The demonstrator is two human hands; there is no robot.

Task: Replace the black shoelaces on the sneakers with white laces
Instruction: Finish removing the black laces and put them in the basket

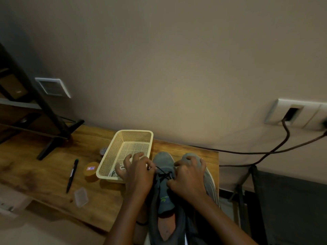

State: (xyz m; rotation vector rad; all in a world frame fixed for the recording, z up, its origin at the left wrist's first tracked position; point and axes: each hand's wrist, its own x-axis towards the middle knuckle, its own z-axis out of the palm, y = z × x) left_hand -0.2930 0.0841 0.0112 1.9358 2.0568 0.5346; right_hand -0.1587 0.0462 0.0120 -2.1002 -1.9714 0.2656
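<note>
Seen from the head camera, both hands meet over a grey sneaker that lies heel toward the person on the tabletop. The sneaker's toe is just beyond the knuckles and its tongue runs back between the wrists. The left hand has its outer fingers spread over the near corner of a cream basket, while its thumb and forefinger pinch a strand of the black lace. That strand runs from the pinch across to the eyelets between the two hands. The right hand is curled: its thumb sits at the lacing, and its fingers bend over the toe of a second sneaker, which lies touching the first under and beyond that hand. Whether the right hand actually grips the lace cannot be told. White laces lie bunched in the basket, partly under the left fingers. Left of the left hand stands a round tub beside the basket, then a pen, and nearer the person a clear case. Well beyond the left hand is a black stand. Cables hang along the wall beyond the right hand.
</note>
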